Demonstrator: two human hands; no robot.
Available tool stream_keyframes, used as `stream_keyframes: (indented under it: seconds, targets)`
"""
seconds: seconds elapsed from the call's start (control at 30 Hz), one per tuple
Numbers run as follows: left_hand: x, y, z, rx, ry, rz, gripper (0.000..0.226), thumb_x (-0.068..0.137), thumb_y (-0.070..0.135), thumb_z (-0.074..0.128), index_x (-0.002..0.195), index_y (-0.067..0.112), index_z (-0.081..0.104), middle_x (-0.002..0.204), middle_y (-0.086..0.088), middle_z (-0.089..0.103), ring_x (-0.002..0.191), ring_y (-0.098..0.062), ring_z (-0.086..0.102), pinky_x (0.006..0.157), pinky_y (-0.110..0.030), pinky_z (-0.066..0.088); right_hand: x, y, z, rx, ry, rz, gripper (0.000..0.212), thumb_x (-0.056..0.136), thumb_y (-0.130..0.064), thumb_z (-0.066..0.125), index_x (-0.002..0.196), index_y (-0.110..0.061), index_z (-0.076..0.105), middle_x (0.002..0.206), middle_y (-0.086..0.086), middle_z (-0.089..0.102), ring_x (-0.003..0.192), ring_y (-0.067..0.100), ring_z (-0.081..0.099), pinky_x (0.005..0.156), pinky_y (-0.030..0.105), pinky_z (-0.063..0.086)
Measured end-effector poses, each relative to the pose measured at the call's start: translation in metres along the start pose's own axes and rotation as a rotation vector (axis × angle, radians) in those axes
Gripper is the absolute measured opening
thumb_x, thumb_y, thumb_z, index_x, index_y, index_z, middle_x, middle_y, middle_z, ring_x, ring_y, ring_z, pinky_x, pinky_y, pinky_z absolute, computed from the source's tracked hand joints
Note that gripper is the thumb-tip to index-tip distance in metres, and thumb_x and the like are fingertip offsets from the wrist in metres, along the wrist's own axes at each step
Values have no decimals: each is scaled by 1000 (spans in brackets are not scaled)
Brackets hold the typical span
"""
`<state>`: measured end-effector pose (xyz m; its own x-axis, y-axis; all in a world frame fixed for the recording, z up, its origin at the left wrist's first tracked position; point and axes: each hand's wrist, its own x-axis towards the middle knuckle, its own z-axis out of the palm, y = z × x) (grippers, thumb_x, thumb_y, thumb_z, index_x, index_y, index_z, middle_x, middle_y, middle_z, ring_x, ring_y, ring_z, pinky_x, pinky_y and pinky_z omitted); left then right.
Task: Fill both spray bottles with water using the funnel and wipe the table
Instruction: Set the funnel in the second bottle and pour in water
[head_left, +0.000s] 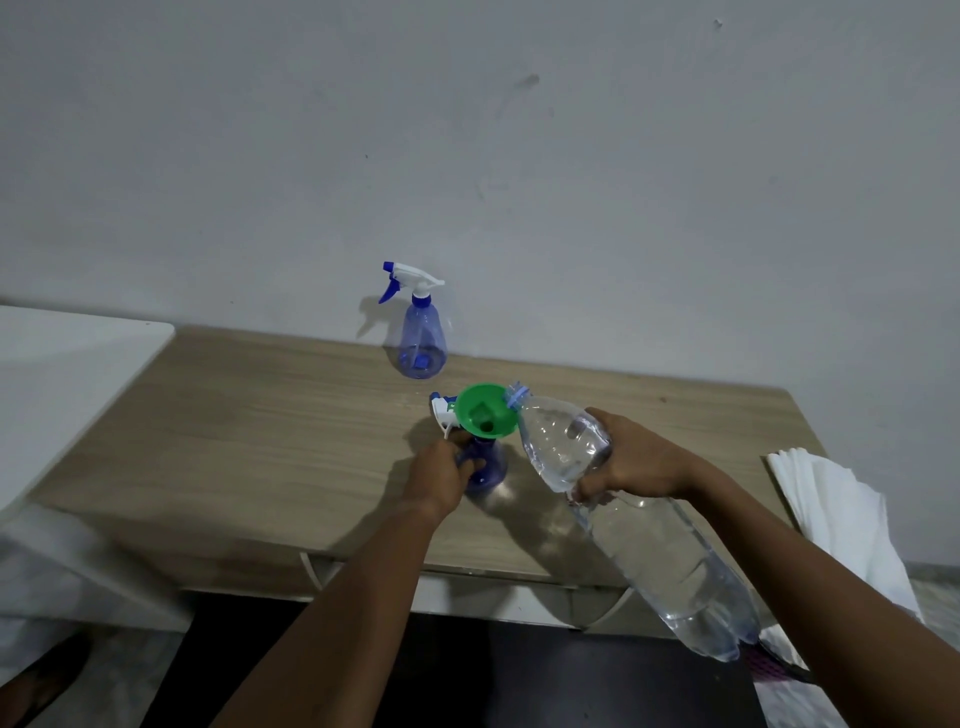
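Now the left hand (440, 475) grips a blue spray bottle (485, 470) standing on the wooden table (260, 415). A green funnel (485, 413) sits in its neck. The right hand (631, 457) grips a big water bottle (639, 525), tipped with its mouth at the funnel's rim. Behind the funnel, by the wall, stands another spray bottle (421, 338). White cloths (831, 514) lie right of the funnel.
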<state>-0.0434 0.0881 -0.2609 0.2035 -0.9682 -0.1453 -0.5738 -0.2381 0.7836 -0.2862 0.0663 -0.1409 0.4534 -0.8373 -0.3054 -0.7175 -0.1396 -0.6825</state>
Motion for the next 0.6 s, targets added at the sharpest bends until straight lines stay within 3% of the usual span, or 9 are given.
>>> stream_keyframes:
  seconds: [0.13,0.37,0.6]
  targets:
    - [0,0,0,-3,7,-18,14,90,12,67,101,4,70,88,-14,72,89,-31,68,69,-25,40,-1,-3,-2,-31,-46,14,65,56,-21,86,115,-26,59,86,-2,74,62,7,68,64,36,59]
    - [1,0,0,13,-7,7,21,88,12,66,109,13,71,90,-14,73,90,-30,68,78,-36,53,-4,-9,-5,-80,-99,22,51,62,-15,84,106,-21,59,84,2,73,61,10,68,57,38,57]
    - [0,-1,-1,0,-26,11,27,90,13,65,116,17,68,94,-11,73,93,-27,68,77,-29,47,-3,-10,-8,-101,-130,46,51,63,-16,83,109,-23,60,83,2,74,62,10,67,57,35,55]
